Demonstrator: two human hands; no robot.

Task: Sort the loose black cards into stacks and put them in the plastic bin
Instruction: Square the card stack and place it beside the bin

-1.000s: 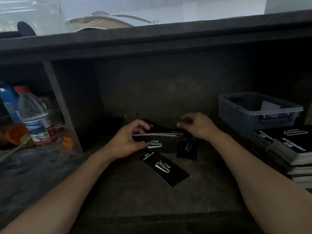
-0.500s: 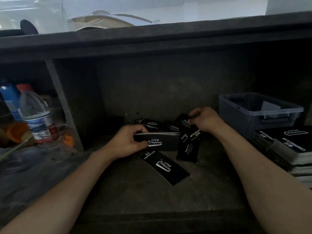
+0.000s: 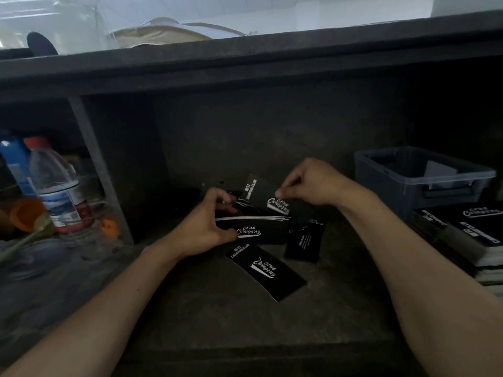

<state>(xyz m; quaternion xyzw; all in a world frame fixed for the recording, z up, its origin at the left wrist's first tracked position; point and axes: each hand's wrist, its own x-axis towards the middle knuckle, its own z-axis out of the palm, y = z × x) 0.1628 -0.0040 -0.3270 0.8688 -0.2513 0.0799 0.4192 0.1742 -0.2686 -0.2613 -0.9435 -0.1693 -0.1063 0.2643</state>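
Gripping stack (image 3: 257, 227) with left hand (image 3: 204, 229) | right hand (image 3: 313, 183) pinches card (image 3: 260, 193) just above

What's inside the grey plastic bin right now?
Inside the translucent grey plastic bin, one pale flat sheet shows. The bin's floor is hidden behind its dim front wall; what lies there cannot be told.

We read "CAMPING CLUB" in white on the loose black card (image 3: 265, 270), the held card (image 3: 258, 193) and the stack (image 3: 253, 230).
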